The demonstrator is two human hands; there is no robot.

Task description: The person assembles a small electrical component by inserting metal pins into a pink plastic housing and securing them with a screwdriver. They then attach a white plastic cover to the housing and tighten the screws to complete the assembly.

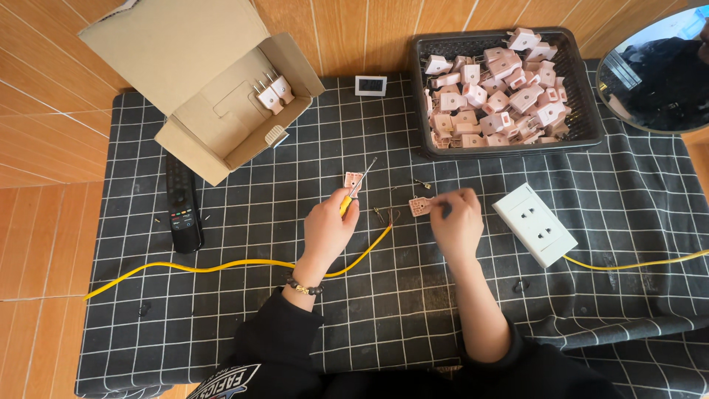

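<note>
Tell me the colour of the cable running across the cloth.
Yellow: the cable shows plainly in the head view.

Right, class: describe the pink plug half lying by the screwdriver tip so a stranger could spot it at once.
Start at the black basket heaped with pink plugs, then drop to the checked cloth left of it. The plug half lies alone beside the screwdriver in the left hand, open and flat, unlike the whole plugs.

The cloth on the table is soft, black and matt. The box is plain brown cardboard. The pink plugs look like smooth plastic, in a black plastic basket. The yellow cable looks smooth and rubbery.
</note>
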